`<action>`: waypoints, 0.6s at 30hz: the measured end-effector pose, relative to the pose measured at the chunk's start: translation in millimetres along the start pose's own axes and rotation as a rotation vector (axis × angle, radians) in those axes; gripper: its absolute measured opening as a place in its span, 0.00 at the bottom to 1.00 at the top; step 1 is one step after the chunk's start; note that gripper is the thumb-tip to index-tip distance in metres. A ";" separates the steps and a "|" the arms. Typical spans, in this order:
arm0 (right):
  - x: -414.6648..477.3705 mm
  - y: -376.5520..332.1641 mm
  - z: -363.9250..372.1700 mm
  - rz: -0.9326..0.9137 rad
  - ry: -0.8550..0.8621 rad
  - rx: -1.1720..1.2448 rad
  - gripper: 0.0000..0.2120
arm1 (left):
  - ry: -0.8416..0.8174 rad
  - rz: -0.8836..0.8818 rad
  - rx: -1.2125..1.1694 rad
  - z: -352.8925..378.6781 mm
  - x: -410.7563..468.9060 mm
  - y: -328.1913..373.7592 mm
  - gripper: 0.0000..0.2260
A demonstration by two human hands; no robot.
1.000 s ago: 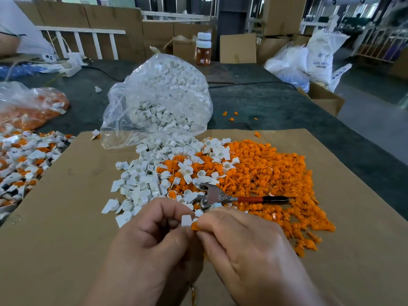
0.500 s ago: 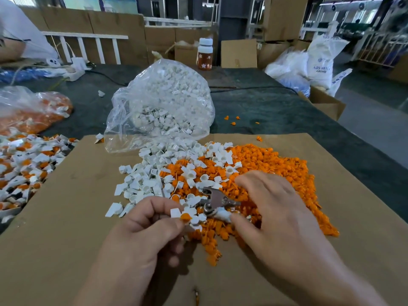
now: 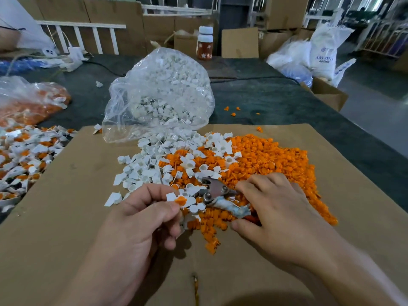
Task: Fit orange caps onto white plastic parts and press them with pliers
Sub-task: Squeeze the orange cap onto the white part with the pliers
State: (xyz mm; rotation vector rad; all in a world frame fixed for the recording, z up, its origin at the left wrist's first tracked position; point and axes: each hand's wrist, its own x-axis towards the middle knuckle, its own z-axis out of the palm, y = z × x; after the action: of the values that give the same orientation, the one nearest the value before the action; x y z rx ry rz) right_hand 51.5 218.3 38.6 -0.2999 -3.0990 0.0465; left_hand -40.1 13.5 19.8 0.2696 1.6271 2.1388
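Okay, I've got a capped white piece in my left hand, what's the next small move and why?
Probably lift the pliers and bring their jaws to the orange cap. The left hand pinches the white part with the cap seated on it, and the right hand grips the pliers' handles, though they lie on the pile.

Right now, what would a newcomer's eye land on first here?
The bright heap of small orange plastic caps at centre right of the brown cardboard sheet, with loose white plastic parts mixed in on its left. Behind them bulges a clear plastic bag of white parts. In front, the left hand pinches a capped white part while the right hand grips the metal pliers.
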 end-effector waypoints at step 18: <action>0.5 -2.8 -2.5 0.086 0.048 -0.017 0.25 | -0.049 0.007 0.006 -3.9 0.3 0.4 0.10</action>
State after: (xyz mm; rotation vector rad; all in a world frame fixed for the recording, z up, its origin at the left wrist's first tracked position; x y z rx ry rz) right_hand 50.5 215.7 41.2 -0.4286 -3.0389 0.0153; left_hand -42.1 10.2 19.1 0.3266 1.6077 2.1160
